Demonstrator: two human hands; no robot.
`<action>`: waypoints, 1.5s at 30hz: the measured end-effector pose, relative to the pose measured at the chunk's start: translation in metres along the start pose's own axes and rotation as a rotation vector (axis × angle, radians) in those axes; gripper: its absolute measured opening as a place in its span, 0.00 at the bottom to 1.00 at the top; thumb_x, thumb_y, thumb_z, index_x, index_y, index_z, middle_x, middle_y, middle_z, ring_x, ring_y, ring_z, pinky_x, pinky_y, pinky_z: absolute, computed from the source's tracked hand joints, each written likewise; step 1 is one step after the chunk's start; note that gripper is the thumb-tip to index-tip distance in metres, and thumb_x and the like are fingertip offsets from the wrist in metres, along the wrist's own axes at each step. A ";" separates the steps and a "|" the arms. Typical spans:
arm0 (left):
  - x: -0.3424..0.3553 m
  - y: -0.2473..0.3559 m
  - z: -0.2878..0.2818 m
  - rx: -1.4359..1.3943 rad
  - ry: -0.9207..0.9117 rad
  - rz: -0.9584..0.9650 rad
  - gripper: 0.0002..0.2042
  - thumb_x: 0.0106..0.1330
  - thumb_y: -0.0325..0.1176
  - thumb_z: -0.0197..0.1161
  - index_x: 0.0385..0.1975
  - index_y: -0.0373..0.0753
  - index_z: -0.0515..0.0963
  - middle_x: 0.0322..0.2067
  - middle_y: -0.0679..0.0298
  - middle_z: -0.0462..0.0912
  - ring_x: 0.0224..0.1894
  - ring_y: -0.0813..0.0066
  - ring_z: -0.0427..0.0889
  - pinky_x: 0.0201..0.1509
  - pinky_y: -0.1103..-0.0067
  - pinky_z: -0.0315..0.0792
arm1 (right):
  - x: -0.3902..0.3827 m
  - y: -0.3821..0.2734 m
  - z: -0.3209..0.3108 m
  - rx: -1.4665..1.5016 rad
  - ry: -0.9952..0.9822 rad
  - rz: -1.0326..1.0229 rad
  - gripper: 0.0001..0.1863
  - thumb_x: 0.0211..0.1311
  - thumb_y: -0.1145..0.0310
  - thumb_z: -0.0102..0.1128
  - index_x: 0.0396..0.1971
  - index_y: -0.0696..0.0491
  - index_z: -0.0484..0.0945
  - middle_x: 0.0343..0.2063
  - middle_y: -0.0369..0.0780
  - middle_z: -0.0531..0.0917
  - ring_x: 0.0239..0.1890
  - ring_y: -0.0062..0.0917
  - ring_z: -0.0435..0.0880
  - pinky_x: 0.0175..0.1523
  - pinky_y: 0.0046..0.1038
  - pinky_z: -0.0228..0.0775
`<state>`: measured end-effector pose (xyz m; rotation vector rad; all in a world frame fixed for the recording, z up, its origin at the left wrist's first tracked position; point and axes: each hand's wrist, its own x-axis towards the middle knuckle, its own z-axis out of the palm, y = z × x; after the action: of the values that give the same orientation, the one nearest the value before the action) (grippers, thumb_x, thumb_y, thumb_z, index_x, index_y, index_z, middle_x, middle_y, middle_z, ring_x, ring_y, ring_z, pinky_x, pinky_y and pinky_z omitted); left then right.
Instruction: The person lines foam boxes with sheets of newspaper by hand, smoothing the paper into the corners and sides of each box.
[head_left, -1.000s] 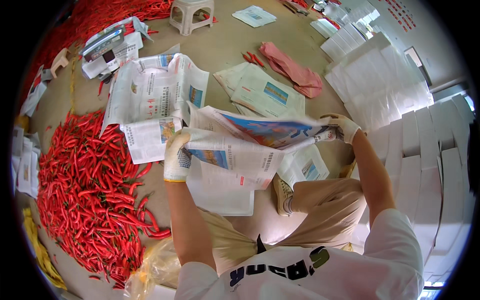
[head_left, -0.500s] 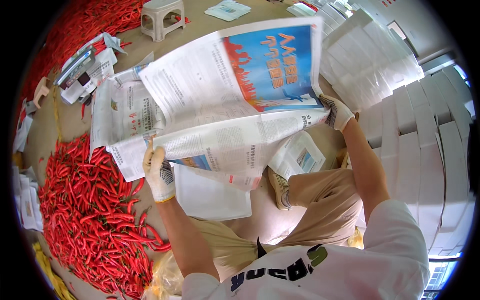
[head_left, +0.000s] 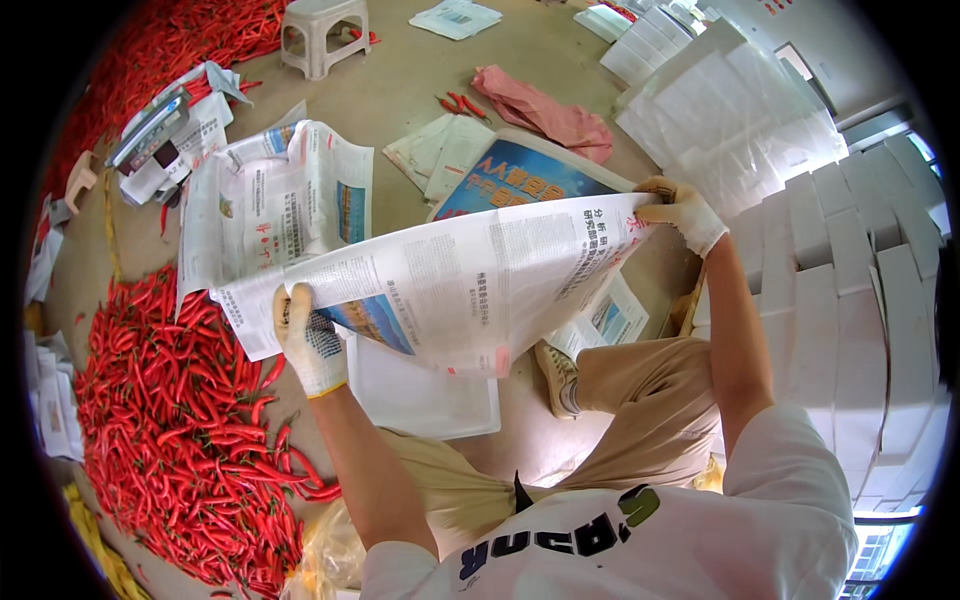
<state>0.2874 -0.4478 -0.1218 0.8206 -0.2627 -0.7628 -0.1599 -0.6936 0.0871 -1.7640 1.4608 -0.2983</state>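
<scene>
A large newspaper sheet [head_left: 450, 285] is stretched between my two gloved hands, its near half hanging toward me and a blue page showing behind its top edge. My left hand [head_left: 308, 340], in a whitish knit glove, pinches the sheet's left corner. At the right corner my right hand [head_left: 685, 215], gloved alike, grips the paper with fingers closed over it. Below the sheet lies a shallow white foam box [head_left: 430, 395], partly covered by the paper. More newspaper [head_left: 285, 205] is spread on the far left side, close beyond my left hand.
Red chili peppers [head_left: 190, 430] lie heaped at left, with another heap [head_left: 190, 40] far left. White boxes [head_left: 820, 290] are stacked at right, near plastic-wrapped ones [head_left: 730, 110]. A pink cloth [head_left: 545, 115], a plastic stool [head_left: 325, 40] and a scale [head_left: 150, 135] stand or lie farther off.
The newspaper's far half has dropped from upright, uncovering the pink cloth and papers behind it. My hands still hold its corners; the right one has turned and the left has shifted slightly left.
</scene>
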 end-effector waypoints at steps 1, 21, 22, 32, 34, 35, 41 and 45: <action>0.001 -0.002 -0.001 0.018 -0.001 0.003 0.13 0.74 0.35 0.66 0.51 0.35 0.80 0.45 0.64 0.84 0.49 0.72 0.81 0.59 0.73 0.73 | -0.001 -0.005 0.000 -0.025 0.045 0.010 0.22 0.60 0.74 0.75 0.54 0.61 0.85 0.57 0.42 0.85 0.51 0.21 0.85 0.59 0.24 0.75; -0.065 0.030 0.106 0.989 -0.733 0.761 0.19 0.47 0.25 0.78 0.42 0.41 0.84 0.53 0.60 0.83 0.63 0.53 0.79 0.80 0.46 0.57 | -0.059 -0.079 0.010 0.066 0.069 -0.565 0.09 0.60 0.74 0.76 0.39 0.58 0.88 0.60 0.46 0.84 0.65 0.28 0.80 0.66 0.29 0.70; -0.064 0.029 0.105 0.962 -0.780 0.748 0.15 0.48 0.24 0.78 0.36 0.41 0.85 0.50 0.63 0.85 0.61 0.54 0.81 0.80 0.46 0.57 | -0.052 -0.076 0.013 0.058 0.134 -0.562 0.12 0.61 0.75 0.75 0.44 0.58 0.88 0.63 0.46 0.82 0.65 0.28 0.80 0.68 0.30 0.69; -0.074 0.052 0.113 0.892 -0.681 0.717 0.10 0.51 0.20 0.76 0.32 0.39 0.85 0.40 0.63 0.87 0.52 0.57 0.85 0.77 0.50 0.65 | -0.063 -0.095 0.079 0.143 0.653 -0.762 0.43 0.59 0.60 0.81 0.71 0.63 0.71 0.65 0.47 0.80 0.68 0.36 0.78 0.76 0.38 0.66; -0.075 0.058 0.117 0.865 -0.627 0.761 0.11 0.51 0.20 0.77 0.32 0.39 0.85 0.40 0.62 0.87 0.53 0.55 0.85 0.76 0.50 0.66 | -0.084 -0.101 0.091 -0.080 0.334 -0.773 0.50 0.53 0.50 0.86 0.70 0.61 0.72 0.65 0.47 0.80 0.67 0.36 0.79 0.74 0.39 0.67; -0.076 0.061 0.121 0.858 -0.604 0.780 0.11 0.51 0.20 0.77 0.32 0.39 0.85 0.41 0.62 0.87 0.53 0.54 0.85 0.76 0.50 0.67 | -0.083 -0.097 0.105 -0.248 0.241 -0.829 0.56 0.47 0.44 0.88 0.70 0.61 0.72 0.64 0.49 0.80 0.68 0.37 0.79 0.74 0.38 0.67; -0.072 0.079 0.149 0.845 -0.513 0.939 0.12 0.51 0.20 0.78 0.35 0.39 0.85 0.45 0.60 0.87 0.54 0.53 0.84 0.74 0.52 0.69 | -0.111 -0.110 0.183 -0.362 -0.221 -0.568 0.47 0.55 0.57 0.82 0.71 0.59 0.69 0.65 0.55 0.77 0.66 0.46 0.80 0.69 0.41 0.73; -0.064 0.071 0.153 0.776 -0.442 0.976 0.16 0.54 0.23 0.77 0.44 0.38 0.86 0.50 0.55 0.86 0.57 0.54 0.84 0.73 0.54 0.69 | -0.082 -0.076 0.191 -0.060 -0.378 -0.307 0.26 0.66 0.60 0.73 0.60 0.57 0.81 0.51 0.43 0.87 0.50 0.27 0.87 0.57 0.35 0.79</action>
<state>0.2032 -0.4575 0.0379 1.0814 -1.3034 0.1373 -0.0100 -0.5371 0.0416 -1.9678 0.9421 -0.0693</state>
